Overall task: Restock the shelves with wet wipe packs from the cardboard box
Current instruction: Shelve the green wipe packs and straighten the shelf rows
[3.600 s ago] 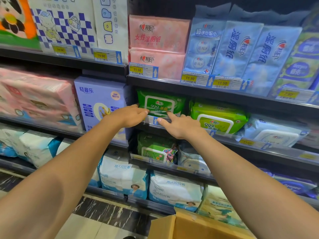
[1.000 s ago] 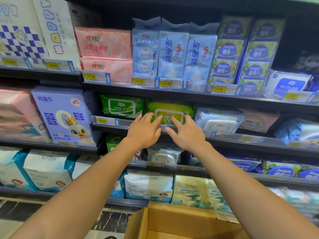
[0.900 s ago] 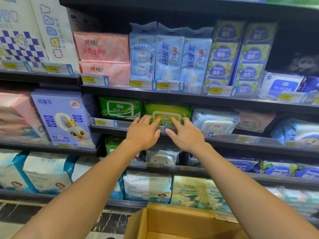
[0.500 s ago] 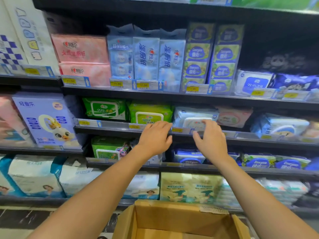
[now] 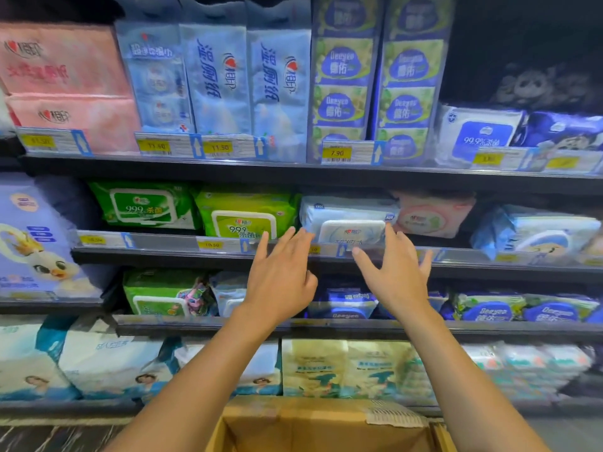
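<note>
My left hand (image 5: 283,275) and my right hand (image 5: 393,274) are stretched out with spread fingers in front of the middle shelf's rail (image 5: 463,256), holding nothing. Between and just behind their fingertips lies a pale blue and white wet wipe pack (image 5: 346,216). To its left sit a light green pack (image 5: 244,213) and a darker green pack (image 5: 143,205). The open cardboard box (image 5: 313,425) is at the bottom, below my forearms; I cannot see packs inside it.
A pink pack (image 5: 430,213) and a blue pack (image 5: 535,228) lie to the right on the same shelf. Tall blue packs (image 5: 248,83) and Deeyeo stacks (image 5: 375,76) fill the shelf above. Lower shelves hold more packs. A purple box (image 5: 29,236) stands at left.
Both hands have shifted right along the shelf, from the light green pack to the pale blue and white pack, and the view has moved right with them.
</note>
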Tool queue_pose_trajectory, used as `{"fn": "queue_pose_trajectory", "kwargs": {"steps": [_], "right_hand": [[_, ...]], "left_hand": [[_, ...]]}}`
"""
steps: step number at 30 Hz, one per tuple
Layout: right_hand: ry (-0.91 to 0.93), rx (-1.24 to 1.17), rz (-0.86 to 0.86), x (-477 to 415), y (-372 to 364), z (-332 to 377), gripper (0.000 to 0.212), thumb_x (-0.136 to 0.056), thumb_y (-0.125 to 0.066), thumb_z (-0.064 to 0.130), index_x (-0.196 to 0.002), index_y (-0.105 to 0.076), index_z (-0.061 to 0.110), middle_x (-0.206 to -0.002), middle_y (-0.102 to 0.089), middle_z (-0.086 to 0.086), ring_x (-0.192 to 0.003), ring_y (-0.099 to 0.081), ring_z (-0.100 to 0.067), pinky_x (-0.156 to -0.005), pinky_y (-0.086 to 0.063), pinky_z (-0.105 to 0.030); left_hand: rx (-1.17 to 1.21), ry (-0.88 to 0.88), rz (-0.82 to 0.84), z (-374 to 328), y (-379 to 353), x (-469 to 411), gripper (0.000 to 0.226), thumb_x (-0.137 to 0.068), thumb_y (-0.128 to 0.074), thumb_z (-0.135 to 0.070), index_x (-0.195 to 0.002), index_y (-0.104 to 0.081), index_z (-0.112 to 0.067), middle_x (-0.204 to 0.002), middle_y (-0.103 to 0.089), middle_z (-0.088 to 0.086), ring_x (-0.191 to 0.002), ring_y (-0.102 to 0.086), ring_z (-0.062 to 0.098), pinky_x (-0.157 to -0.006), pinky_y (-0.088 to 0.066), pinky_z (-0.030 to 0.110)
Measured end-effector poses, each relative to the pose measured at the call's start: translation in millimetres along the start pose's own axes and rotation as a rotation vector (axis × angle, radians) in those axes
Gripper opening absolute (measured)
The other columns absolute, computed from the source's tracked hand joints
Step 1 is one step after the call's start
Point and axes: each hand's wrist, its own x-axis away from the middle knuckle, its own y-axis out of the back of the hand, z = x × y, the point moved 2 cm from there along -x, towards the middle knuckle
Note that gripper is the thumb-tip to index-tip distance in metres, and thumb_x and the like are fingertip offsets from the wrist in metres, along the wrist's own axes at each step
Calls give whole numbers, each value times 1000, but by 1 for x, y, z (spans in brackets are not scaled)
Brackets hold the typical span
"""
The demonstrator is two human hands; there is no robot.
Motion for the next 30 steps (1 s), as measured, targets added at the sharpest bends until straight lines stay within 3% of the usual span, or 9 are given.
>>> {"fn": "queue_pose_trajectory", "kwargs": {"steps": [3, 7, 12, 16, 21, 25, 30], "right_hand": [[83, 37, -5, 6, -3, -2, 87, -95, -43, 70, -163, -19, 23, -165, -32, 5, -157, -10, -13, -125, 3, -59], [144, 89, 27, 4, 2, -13, 86, -94, -47, 67, -163, -15, 28, -163, -34, 7, -156, -14, -17, -125, -4, -59], [280, 165, -120, 11, 4, -14, 64, -92, -52, 54, -147, -44, 22, -141, -49, 0, -138, -43, -23, -123, -23, -56], [355, 225, -15, 13, -8, -9, 67, -95, -33, 65, -153, -39, 31, -159, -33, 0, -150, -28, -22, -124, -18, -59], [298, 219, 5, 11, -19, -1, 68, -100, -29, 68, -160, -25, 37, -166, -16, -1, -155, -15, -22, -124, -9, -62], [261, 216, 16, 9, -18, 3, 67, -100, -27, 69, -160, -24, 39, -166, -15, 1, -155, -16, -20, -122, -8, -65], [234, 219, 3, 2, -19, 8, 66, -99, -25, 70, -158, -28, 41, -163, -19, 2, -152, -26, -19, -122, -7, -67]], "left_hand": [[-36, 25, -13, 4, -2, -8, 75, -90, -41, -36, -161, -25, -20, -167, -31, 0, -157, -20, 15, -129, -5, 50], [-28, 60, -97, 1, 2, -11, 69, -84, -40, -34, -152, -48, -23, -156, -49, 1, -147, -40, 19, -122, -22, 51], [-33, 99, -155, -2, 8, -13, 63, -83, -52, -31, -146, -51, -32, -139, -55, 1, -127, -51, 25, -103, -39, 46], [-67, 73, -158, -7, 8, -14, 64, -84, -54, -30, -147, -48, -36, -138, -53, -1, -127, -51, 24, -101, -38, 45], [-117, 58, -118, -11, 2, -13, 73, -86, -57, -35, -156, -37, -37, -153, -44, 1, -141, -42, 24, -113, -32, 48], [-137, 60, -111, -11, 1, -14, 76, -87, -56, -38, -159, -32, -37, -157, -41, 2, -144, -38, 23, -115, -32, 48], [-165, 62, -119, -9, 0, -17, 76, -85, -51, -40, -159, -33, -36, -157, -42, 2, -143, -40, 21, -105, -36, 48]]}}
